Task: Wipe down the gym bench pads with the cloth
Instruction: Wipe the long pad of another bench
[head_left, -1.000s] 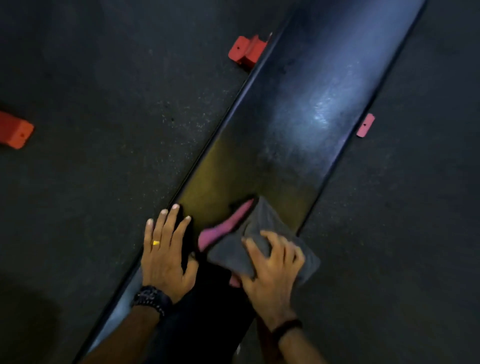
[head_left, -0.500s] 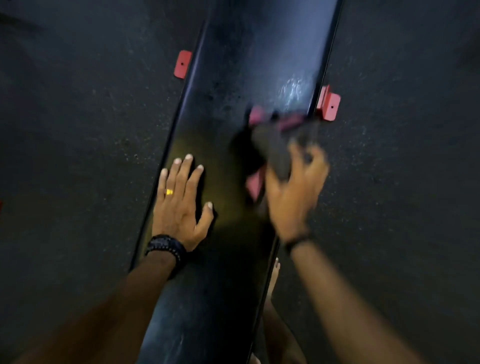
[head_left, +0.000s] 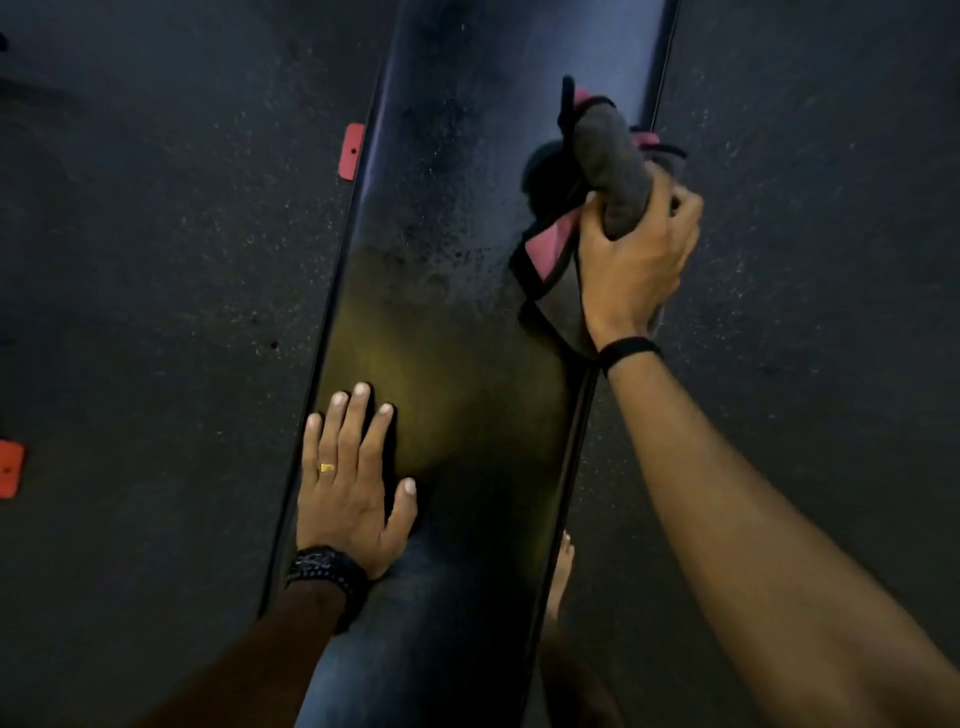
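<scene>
Two red brackets (head_left: 352, 151) beside bench pad (head_left: 457, 312)

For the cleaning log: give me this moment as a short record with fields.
surface: black bench pad, long, running away from the camera
cloth: grey and pink cloth, bunched, at the pad's right edge
right hand: right hand grips the cloth
left hand: left hand rests flat on the pad's left side, fingers straight
floor: dark floor, red bracket beside the pad

R hand (head_left: 636, 260) grips cloth (head_left: 613, 161), L hand (head_left: 348, 488) flat on pad (head_left: 467, 260)
</scene>
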